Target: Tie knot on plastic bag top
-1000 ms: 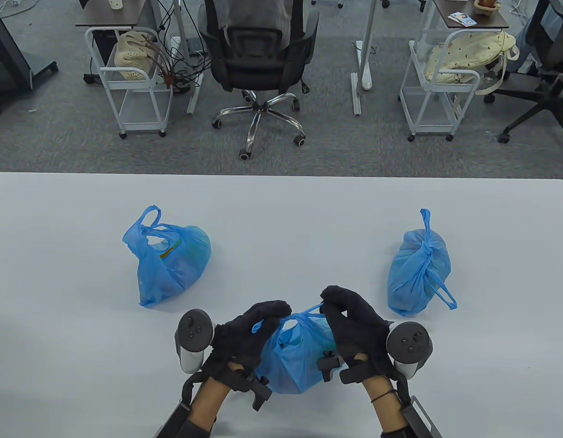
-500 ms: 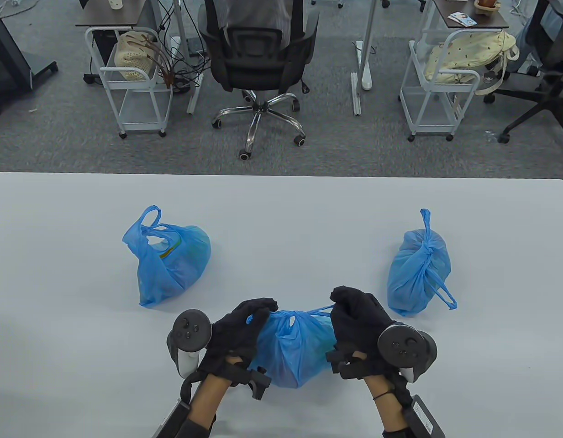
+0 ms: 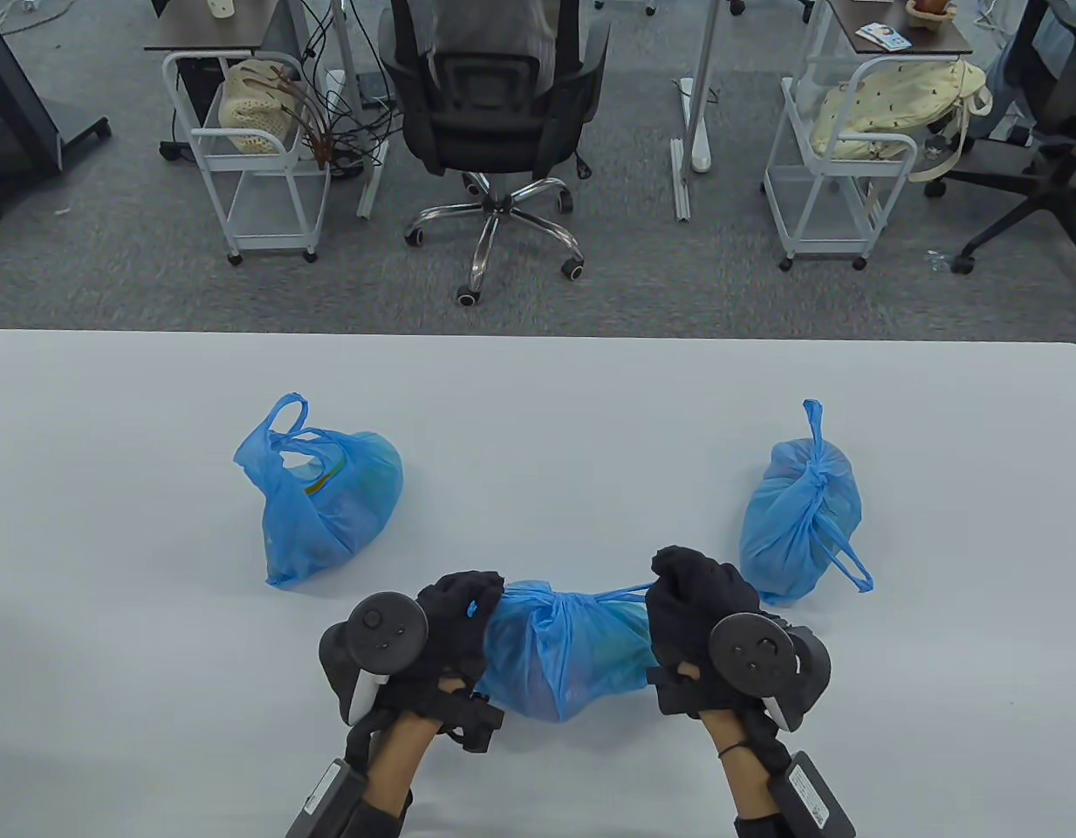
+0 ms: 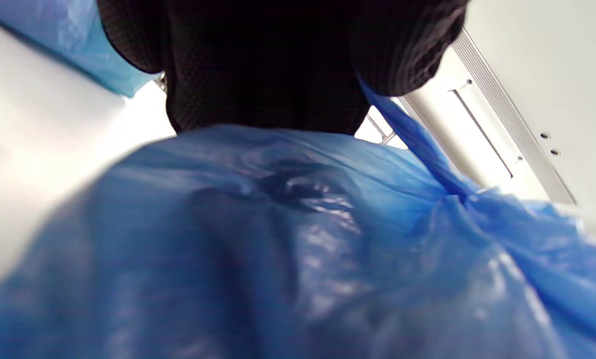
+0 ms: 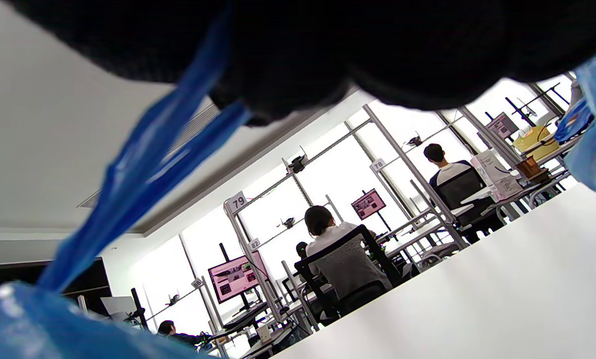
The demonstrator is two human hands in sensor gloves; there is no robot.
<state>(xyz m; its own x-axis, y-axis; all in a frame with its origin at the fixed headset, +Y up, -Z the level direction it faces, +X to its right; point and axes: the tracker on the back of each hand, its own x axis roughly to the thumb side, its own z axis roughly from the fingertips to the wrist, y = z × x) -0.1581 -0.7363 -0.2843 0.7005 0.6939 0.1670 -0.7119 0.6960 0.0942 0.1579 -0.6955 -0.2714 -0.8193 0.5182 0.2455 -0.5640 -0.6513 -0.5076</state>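
Note:
A filled blue plastic bag [image 3: 565,650] lies near the table's front edge between my two hands. Its two handles are crossed into a knot [image 3: 555,600] on top and stretch out sideways. My left hand [image 3: 461,611] grips the left handle, my right hand [image 3: 688,592] grips the right handle [image 3: 625,594], which runs taut to the knot. In the left wrist view the bag [image 4: 298,249] fills the frame and a blue strap [image 4: 417,144] runs up into my curled fingers [image 4: 407,60]. In the right wrist view a taut blue strap [image 5: 143,169] leads from the bag up into my fist.
An untied blue bag [image 3: 324,489] with open handles sits at mid-left of the white table [image 3: 538,393]. A knotted blue bag [image 3: 799,515] lies at the right, close to my right hand. Beyond the far edge stand an office chair [image 3: 494,113] and two white carts.
Both hands have moved apart, left one leftward and right one rightward, pulling the handles sideways. The bag's open mouth has closed into a tight knot on top.

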